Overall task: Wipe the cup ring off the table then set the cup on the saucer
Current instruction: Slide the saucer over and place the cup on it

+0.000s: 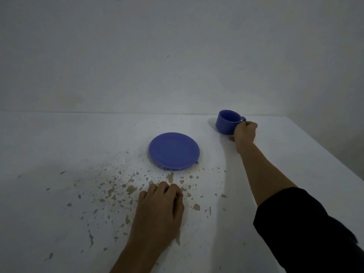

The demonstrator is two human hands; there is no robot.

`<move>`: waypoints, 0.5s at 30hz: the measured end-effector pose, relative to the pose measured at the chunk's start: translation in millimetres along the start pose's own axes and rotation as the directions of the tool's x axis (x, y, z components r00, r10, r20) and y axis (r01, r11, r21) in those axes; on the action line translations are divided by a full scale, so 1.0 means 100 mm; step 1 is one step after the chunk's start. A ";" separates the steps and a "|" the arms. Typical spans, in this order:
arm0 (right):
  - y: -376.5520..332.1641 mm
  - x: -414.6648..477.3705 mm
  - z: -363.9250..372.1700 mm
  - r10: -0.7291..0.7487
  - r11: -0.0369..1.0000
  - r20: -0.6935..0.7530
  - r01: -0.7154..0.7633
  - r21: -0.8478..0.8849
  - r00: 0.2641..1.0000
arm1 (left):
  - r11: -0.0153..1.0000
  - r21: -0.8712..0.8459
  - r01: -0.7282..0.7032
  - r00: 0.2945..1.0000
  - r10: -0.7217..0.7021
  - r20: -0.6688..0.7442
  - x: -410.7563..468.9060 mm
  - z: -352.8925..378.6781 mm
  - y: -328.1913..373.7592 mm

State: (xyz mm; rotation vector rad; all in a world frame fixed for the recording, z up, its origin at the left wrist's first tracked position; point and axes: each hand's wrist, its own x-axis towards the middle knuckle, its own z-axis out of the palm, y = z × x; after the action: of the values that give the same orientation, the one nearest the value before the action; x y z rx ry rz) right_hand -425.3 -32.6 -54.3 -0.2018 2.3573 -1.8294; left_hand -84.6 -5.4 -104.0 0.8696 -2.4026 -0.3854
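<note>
My right hand (244, 133) grips the cup (228, 121) by its handle at the frame's right; my left hand (157, 209) rests curled, apparently empty; swinging carelessly could clip the saucer (174, 150) rim.

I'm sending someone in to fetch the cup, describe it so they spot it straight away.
On the white table, look toward the far right corner by the wall. The blue cup is there, its handle gripped by the right hand; unlike the flat blue saucer, it is tall and open-topped.
</note>
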 end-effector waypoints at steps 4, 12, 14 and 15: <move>-0.04 0.09 0.01 0.000 0.999 0.006 0.000 -0.051 1.000 | 1.000 0.000 0.004 1.000 -0.004 0.013 0.00 -0.01 0.01; -0.04 0.09 -0.02 0.050 0.998 0.007 -0.050 0.037 0.999 | 1.000 0.011 0.006 1.000 -0.006 0.012 0.01 0.00 0.01; 0.02 0.05 -0.06 0.060 0.994 0.022 -0.062 0.088 0.998 | 1.000 0.012 0.001 1.000 -0.002 0.012 0.01 0.01 0.00; 0.05 0.03 -0.08 0.053 0.994 0.033 -0.056 0.091 0.998 | 1.000 0.010 0.001 1.000 -0.001 0.010 0.01 0.01 0.00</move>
State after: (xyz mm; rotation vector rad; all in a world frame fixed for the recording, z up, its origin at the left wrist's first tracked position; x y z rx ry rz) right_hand -429.6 -23.9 -57.6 -0.1521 2.2297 -1.8911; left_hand -85.7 -6.2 -104.5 0.8753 -2.4155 -0.3791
